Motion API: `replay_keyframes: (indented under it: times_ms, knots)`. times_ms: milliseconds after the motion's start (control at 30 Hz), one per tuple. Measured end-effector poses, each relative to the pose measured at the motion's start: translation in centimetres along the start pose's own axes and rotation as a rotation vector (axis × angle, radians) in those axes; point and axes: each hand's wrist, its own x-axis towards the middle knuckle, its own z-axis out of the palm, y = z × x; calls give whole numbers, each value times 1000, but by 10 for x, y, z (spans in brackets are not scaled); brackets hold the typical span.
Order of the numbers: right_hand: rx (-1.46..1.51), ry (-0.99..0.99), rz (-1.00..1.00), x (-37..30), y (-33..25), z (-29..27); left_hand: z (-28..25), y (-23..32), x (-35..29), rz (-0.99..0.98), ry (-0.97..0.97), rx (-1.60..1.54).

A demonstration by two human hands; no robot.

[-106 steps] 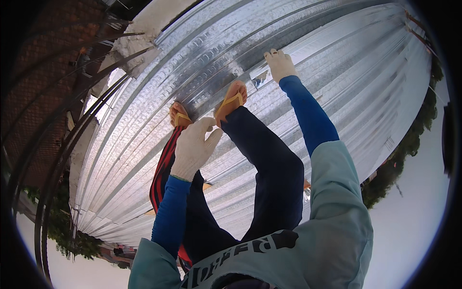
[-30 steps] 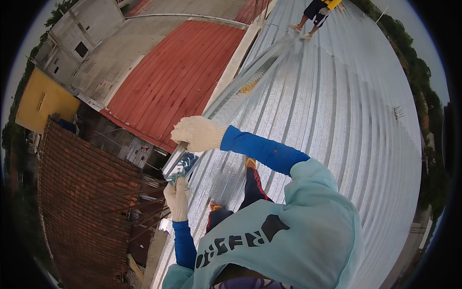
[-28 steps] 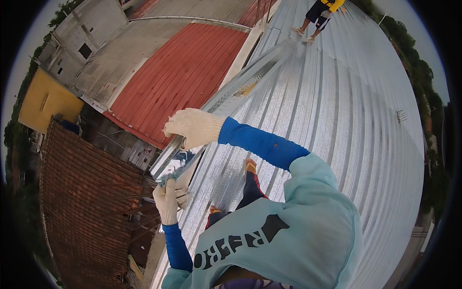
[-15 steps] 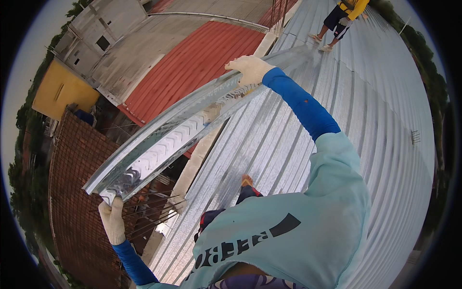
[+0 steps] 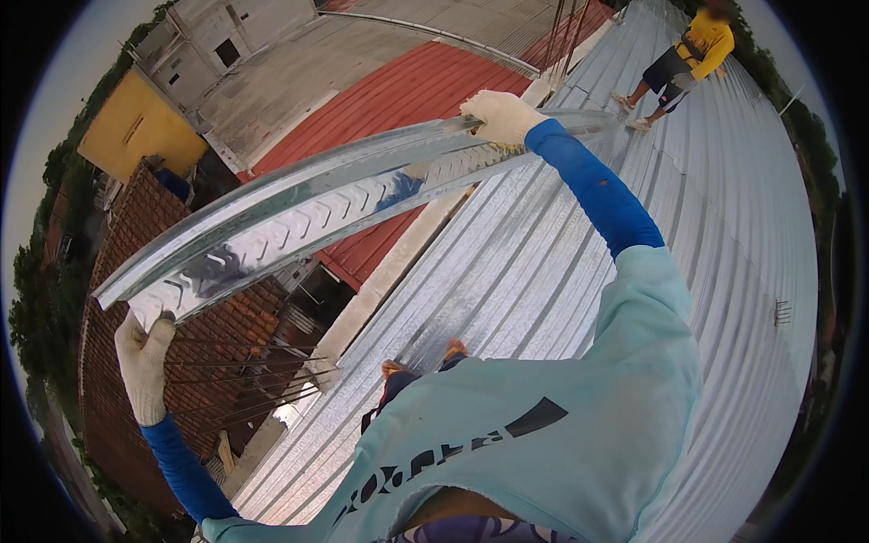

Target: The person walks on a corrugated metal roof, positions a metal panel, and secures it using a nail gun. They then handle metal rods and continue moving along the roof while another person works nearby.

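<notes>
A long, shiny metal channel (image 5: pixel 272 237) with a row of chevron-shaped marks inside it is held up in front of me, slanting from near left to far right. My left hand (image 5: pixel 145 360), in a cream knit glove and blue sleeve, grips its near end with the thumb on the lower edge. Farther along, my gloved right hand (image 5: pixel 503 118) is closed over the channel's upper edge. Beyond that hand the channel runs on toward the roof near a co-worker's feet.
I stand on a ribbed silver metal roof (image 5: pixel 543 271). A co-worker in a yellow top (image 5: pixel 709 43) stands farther up it. Along the left edge runs a concrete wall top (image 5: pixel 398 262) with thin rods (image 5: pixel 244 366) jutting out. Lower down lie a red roof (image 5: pixel 362 136) and a tiled roof (image 5: pixel 136 398).
My left hand has swung the channel's near end out to the left and upward. My right hand has shifted slightly right and up. More of the co-worker shows.
</notes>
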Motion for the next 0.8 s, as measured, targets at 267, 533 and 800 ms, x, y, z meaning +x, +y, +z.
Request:
replay_keyframes:
  times_ms: [267,533,800]
  knots:
    - [-156,338,193,1,32,-113,24,41,31,270,923,-10]
    - [325,691,12,-29,-12,-264,295,50,119,370,109,-323]
    - [167,792,32,-79,-65,-359,426,215,186,484,-126,-547]
